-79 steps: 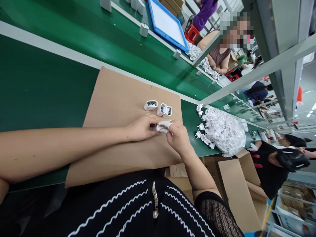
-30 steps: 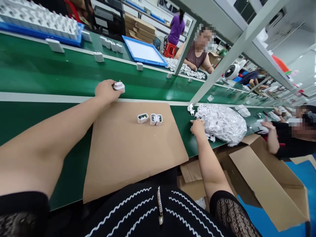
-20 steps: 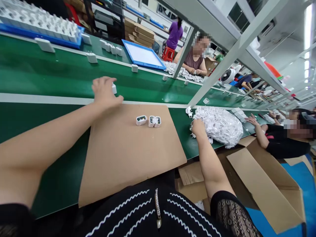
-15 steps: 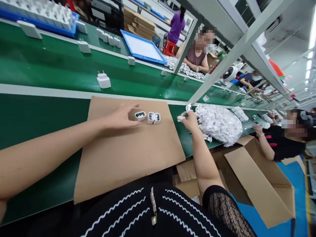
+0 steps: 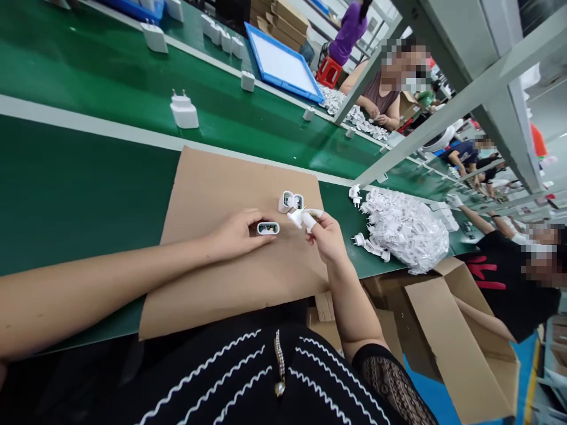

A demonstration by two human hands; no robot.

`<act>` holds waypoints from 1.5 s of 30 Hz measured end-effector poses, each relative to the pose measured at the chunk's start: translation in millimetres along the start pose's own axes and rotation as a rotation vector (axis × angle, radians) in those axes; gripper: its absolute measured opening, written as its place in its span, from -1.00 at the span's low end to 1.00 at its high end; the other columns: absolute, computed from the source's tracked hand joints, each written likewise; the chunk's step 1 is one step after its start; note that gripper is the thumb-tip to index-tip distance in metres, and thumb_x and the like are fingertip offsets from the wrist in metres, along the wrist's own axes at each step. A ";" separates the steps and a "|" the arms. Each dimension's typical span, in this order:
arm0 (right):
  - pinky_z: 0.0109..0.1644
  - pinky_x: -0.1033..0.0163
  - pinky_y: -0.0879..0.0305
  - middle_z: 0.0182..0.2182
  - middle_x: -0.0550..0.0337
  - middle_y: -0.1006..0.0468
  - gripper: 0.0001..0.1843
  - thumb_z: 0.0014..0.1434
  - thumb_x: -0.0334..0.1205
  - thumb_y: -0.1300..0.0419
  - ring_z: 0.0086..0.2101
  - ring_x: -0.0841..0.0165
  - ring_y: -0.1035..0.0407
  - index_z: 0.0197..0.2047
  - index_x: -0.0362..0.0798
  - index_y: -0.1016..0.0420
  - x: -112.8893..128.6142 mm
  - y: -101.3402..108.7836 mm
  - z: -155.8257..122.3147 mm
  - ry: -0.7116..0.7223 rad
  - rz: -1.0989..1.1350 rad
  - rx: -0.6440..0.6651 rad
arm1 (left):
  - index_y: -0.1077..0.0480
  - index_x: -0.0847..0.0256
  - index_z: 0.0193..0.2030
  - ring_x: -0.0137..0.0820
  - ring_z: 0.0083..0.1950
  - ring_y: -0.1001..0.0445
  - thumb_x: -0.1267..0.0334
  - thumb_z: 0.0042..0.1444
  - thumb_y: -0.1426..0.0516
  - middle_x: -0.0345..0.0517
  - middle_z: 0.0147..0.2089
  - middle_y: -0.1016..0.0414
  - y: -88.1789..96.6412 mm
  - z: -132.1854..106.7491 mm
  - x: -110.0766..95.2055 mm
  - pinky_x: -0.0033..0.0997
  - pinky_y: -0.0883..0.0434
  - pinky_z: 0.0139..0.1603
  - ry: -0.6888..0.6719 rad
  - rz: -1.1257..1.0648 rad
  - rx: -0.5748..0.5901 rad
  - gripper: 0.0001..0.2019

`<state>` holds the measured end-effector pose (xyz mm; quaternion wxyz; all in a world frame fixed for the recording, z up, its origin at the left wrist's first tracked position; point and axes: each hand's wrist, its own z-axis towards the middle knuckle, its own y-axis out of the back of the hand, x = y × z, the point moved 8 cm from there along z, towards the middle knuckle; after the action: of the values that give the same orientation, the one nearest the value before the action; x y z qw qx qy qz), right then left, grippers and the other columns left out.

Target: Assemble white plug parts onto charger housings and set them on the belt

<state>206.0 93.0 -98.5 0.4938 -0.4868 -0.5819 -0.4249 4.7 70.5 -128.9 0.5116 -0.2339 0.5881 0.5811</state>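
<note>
While the right hand (image 5: 325,238) pinches a small white plug piece (image 5: 302,219) between thumb and fingers (image 5: 315,222), holding it up just inside the right edge of the cardboard sheet (image 5: 212,189), the left hand (image 5: 237,234) lies low on the sheet, its half-curled fingers (image 5: 260,237) touching the near end of an open white charger shell (image 5: 268,228); whether they grip it cannot be told. Its open face turns upward, which seems to keep the inside in sight. Two more shells (image 5: 292,201) stand close together near the sheet's top right corner, within easy reach. Beyond that edge, on the green conveyor belt (image 5: 88,177), a clear bag of white plug pieces (image 5: 407,230) sits just right of the right hand, probably as a handy supply.
</note>
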 end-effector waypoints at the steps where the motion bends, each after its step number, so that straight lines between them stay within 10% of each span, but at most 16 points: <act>1: -0.51 0.39 -0.38 -0.31 0.24 -0.68 -0.62 0.03 0.03 -0.52 -0.52 0.48 -0.48 -0.17 0.02 -0.63 4.0 -4.2 -3.6 0.046 -0.044 0.011 | -0.57 0.16 0.03 -0.14 0.00 -0.57 -0.13 0.19 -0.26 0.06 0.01 -0.61 -1.5 0.2 1.6 -0.10 -0.52 0.05 -0.004 -0.016 0.000 -0.56; 5: -0.08 0.11 -0.59 -0.20 0.15 -0.70 -0.65 0.11 0.03 -0.47 -0.29 0.33 -0.59 -0.11 0.03 -0.64 10.3 -20.2 -12.0 0.147 -0.101 0.085 | -0.58 0.14 0.03 -0.14 0.02 -0.58 -0.10 0.18 -0.29 0.02 0.01 -0.63 -0.3 -0.2 5.2 -0.13 -0.51 0.07 -0.027 -0.071 -0.006 -0.58; 13: -0.09 0.16 -0.48 -0.29 0.20 -0.59 -0.92 0.23 -0.21 -0.37 -0.26 0.34 -0.47 -0.29 0.04 -0.55 38.4 -41.6 -16.0 0.502 -0.487 0.050 | -0.59 0.10 0.06 -0.16 0.01 -0.57 -0.06 0.18 -0.31 -0.05 -0.01 -0.65 0.6 -2.4 4.9 -0.17 -0.49 0.08 -0.053 -0.069 0.009 -0.60; 24: -0.10 0.10 -0.64 -0.18 0.17 -0.67 -0.70 0.21 0.05 -0.40 -0.28 0.33 -0.58 -0.12 0.08 -0.52 19.0 -48.9 -17.6 0.275 -0.128 0.094 | -0.63 0.03 -0.02 -0.13 0.08 -0.54 0.03 0.35 -0.17 -0.03 -0.06 -0.68 25.3 -16.1 -31.0 -0.02 -0.34 0.21 -0.296 0.156 -0.215 -0.75; 30: -0.06 0.16 -0.64 -0.09 0.17 -0.67 -0.48 -0.03 -0.04 -0.58 -0.18 0.32 -0.59 -0.07 0.11 -0.46 16.1 -51.5 -20.6 0.244 -0.047 0.026 | -0.61 -0.15 0.03 -0.11 0.13 -0.52 0.09 0.37 -0.15 -0.13 0.06 -0.66 20.9 -20.2 -36.3 0.05 -0.30 0.26 -0.254 0.295 -0.127 -0.78; 35: 0.02 0.08 -0.63 -0.08 0.14 -0.70 -0.56 0.08 -0.10 -0.50 -0.14 0.27 -0.61 0.02 0.10 -0.56 24.6 -38.2 -15.0 0.307 -0.211 -0.071 | -0.44 0.09 0.30 0.02 0.28 -0.41 -0.13 0.12 -0.34 0.10 0.27 -0.49 22.9 -16.4 -23.7 0.07 -0.29 0.36 -0.184 0.185 -0.212 -0.35; 45: 0.21 -0.03 -0.54 0.00 0.21 -0.71 -0.63 0.26 -0.36 -0.24 0.00 0.18 -0.61 0.07 0.18 -0.66 26.4 -68.3 -20.6 0.523 -0.783 0.154 | -0.58 0.13 -0.15 -0.18 -0.10 -0.57 -0.11 0.18 -0.28 -0.08 -0.17 -0.62 6.7 -2.0 13.1 -0.20 -0.48 -0.04 -0.028 -0.146 -0.040 -0.66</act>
<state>141.0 65.5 -70.2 0.4610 -0.0696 -0.6075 -0.6431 -6.6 74.3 -137.7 0.5559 -0.2780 0.5507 0.5572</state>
